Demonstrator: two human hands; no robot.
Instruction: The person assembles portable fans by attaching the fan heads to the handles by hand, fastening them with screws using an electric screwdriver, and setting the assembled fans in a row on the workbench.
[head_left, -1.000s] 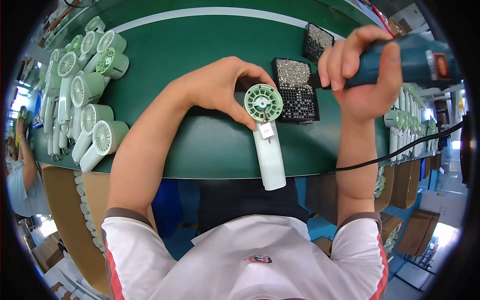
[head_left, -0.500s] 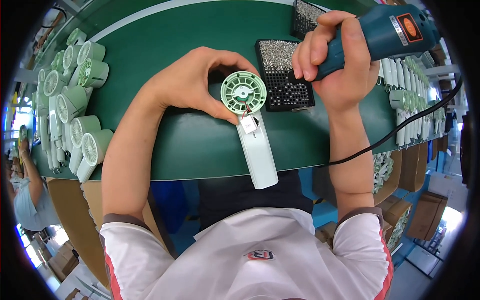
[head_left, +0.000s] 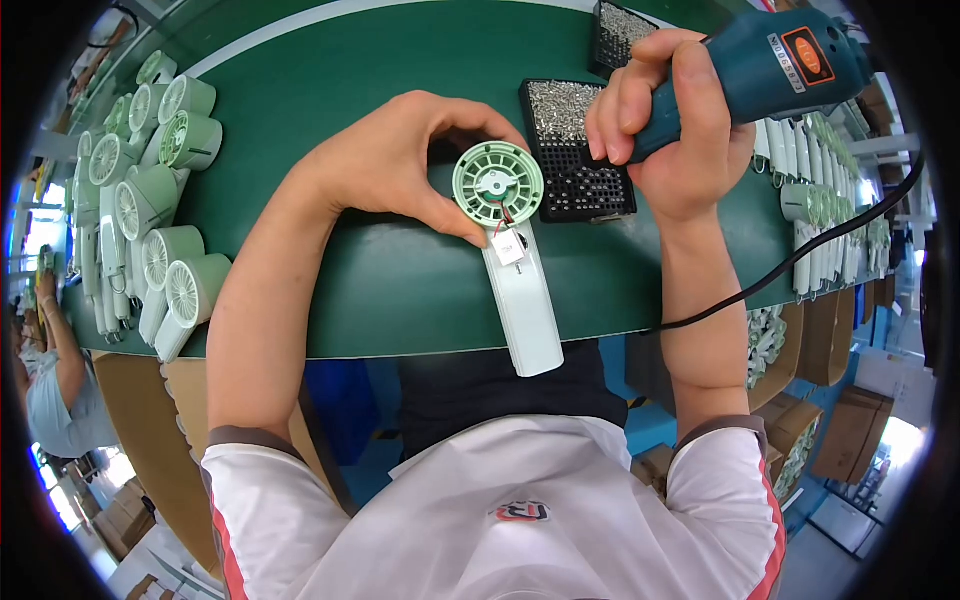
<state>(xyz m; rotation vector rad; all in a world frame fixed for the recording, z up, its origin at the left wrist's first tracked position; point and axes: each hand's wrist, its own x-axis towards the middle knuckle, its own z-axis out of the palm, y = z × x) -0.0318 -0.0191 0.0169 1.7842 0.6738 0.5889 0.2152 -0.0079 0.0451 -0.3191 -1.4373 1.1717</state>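
Note:
My left hand (head_left: 410, 165) grips a pale green handheld fan (head_left: 525, 310) by its round head, thumb and fingers curled about the rim. The fan's open side faces up, showing a slotted ring, thin wires and a small white block. Its handle slants down past the table's near edge. In my right hand (head_left: 690, 130) is a teal electric screwdriver (head_left: 780, 75), its tip end pointing left and down over a black screw tray (head_left: 590, 190). Silver screws lie loose in the tray's far part and stand in holes in its near part. My fingers hide the screwdriver's bit.
Several pale green fans (head_left: 150, 210) stand clustered at the left of the green table (head_left: 400, 305). Rows of white and green fan parts (head_left: 815, 205) lie at the right. Another screw tray (head_left: 620, 38) sits farther back. A black cable (head_left: 800, 262) crosses my right forearm. Someone (head_left: 65, 380) works at far left.
The fan and my left hand have shifted slightly right in the picture, as have the screw trays. My right hand with the screwdriver stays nearly in place over the tray.

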